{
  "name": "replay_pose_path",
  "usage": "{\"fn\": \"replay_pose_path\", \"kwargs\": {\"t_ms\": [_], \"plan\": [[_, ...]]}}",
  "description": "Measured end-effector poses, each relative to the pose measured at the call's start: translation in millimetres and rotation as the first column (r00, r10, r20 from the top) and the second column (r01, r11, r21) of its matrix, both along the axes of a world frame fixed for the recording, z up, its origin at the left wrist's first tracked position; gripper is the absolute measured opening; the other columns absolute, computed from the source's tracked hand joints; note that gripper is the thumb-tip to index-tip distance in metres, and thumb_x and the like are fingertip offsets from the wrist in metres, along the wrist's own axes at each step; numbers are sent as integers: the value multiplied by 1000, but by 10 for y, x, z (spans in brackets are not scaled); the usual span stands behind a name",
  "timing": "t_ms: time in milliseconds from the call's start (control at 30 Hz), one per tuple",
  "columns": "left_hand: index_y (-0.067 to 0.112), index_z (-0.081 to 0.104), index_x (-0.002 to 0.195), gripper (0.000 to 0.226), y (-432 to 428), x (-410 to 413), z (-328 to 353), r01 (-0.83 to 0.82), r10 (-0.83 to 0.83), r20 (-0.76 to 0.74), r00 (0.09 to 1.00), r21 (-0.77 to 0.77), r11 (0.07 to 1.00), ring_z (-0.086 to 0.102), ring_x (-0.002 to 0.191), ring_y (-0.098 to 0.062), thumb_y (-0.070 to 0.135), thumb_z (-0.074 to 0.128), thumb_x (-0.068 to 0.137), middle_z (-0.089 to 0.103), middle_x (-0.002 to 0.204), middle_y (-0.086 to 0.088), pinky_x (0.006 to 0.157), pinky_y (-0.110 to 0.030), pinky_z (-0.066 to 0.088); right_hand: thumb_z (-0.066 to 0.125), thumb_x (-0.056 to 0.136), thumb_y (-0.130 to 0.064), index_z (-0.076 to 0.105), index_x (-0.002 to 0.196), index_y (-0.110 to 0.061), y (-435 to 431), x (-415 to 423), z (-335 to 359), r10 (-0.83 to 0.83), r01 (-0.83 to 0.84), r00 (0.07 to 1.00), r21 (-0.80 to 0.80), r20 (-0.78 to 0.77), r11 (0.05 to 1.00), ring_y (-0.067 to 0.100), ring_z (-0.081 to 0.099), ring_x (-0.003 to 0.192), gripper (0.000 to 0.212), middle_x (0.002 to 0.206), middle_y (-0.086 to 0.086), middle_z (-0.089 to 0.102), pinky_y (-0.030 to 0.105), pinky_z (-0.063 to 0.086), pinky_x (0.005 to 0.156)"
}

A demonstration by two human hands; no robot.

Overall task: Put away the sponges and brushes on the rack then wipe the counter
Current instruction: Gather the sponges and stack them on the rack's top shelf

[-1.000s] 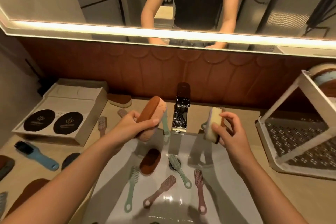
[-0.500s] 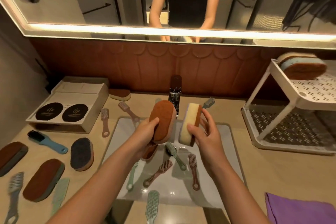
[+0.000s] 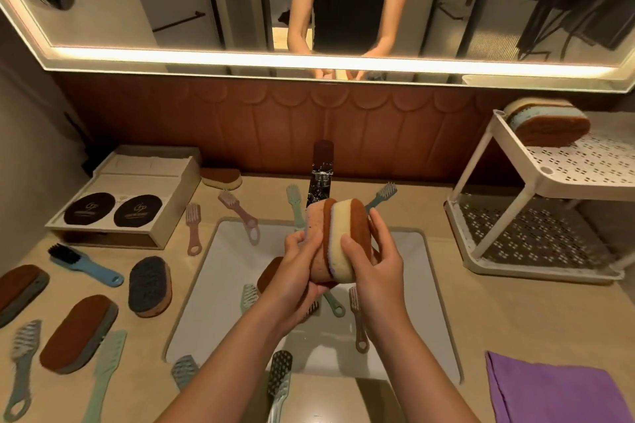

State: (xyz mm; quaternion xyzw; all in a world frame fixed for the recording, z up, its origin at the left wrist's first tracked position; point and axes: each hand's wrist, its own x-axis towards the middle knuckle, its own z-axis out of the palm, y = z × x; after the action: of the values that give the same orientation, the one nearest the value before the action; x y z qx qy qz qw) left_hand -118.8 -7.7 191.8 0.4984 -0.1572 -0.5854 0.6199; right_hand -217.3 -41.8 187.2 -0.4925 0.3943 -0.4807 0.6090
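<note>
Presses pink oval sponge, clasped in left grip, flat against cream-and-brown oval sponge clasped in right grip, likely pairing both for white perforated rack far right.

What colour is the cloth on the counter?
Purple; the cloth shows best in the head view.
</note>
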Motion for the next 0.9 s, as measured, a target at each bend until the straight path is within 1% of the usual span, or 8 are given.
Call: {"fn": "replay_pose_path", "kwargs": {"t_ms": [200,367,500,567,633,700,833,900], "plan": [[34,37,137,51,3,-13,-30,144,-143,24,989,-57,988,61,113,-28,40,50,88,59,128,-10,99,-54,45,67,77,-26,46,126,-41,-12,-26,-23,46,-46,998,-6,46,999,10,58,114,56,127,-7,56,29,54,91],[34,41,135,58,-28,-26,27,202,-201,16,979,-98,975,62,112,-26,37,58,79,59,128,-8,89,-47,53,63,85,-32,38,139,-38,-35,-60,-63,130,-130,991,-1,-33,992,12,52,123,59,138,-5,49,32,52,95],[31,42,133,60,-42,69,61,213,-204,151,967,-50,976,62,109,-26,26,64,78,60,123,-7,79,-44,57,53,82,-49,48,127,-36,-106,-213,2,204,-202,974,22,-99,979,0,50,116,47,127,-12,54,12,49,79],[31,42,132,52,-56,156,120,255,-246,243,938,-8,967,63,103,-25,24,61,84,61,117,-6,82,-47,56,43,84,-50,53,117,-38,-215,-309,64,197,-199,967,5,-162,980,-3,48,113,36,117,-20,54,13,43,87],[32,41,133,51,-76,256,201,335,-326,338,883,33,942,64,95,-22,25,61,87,61,115,-5,75,-38,57,47,91,-42,51,116,-38,-377,-389,126,187,-200,939,-15,-288,980,6,47,117,25,118,-16,52,29,41,97],[34,38,135,60,-108,353,279,454,-435,443,784,70,888,64,99,-22,31,65,82,59,119,-4,77,-36,58,50,91,-43,46,122,-42,-513,-460,234,237,-272,875,-23,-423,962,11,48,118,31,125,-8,51,35,42,98],[43,38,130,67,-216,474,495,641,-583,597,551,145,754,61,107,-14,39,69,71,55,124,3,85,-30,54,47,89,-51,34,139,-39,-657,-502,510,356,-454,725,-20,-589,891,12,46,121,52,133,-6,47,33,44,96],[42,37,130,65,-298,489,611,671,-599,664,447,193,715,60,107,-10,36,68,73,53,124,5,84,-25,53,44,91,-51,27,142,-40,-677,-460,590,380,-477,712,-10,-591,879,11,45,118,55,133,-9,40,27,49,83]]}}
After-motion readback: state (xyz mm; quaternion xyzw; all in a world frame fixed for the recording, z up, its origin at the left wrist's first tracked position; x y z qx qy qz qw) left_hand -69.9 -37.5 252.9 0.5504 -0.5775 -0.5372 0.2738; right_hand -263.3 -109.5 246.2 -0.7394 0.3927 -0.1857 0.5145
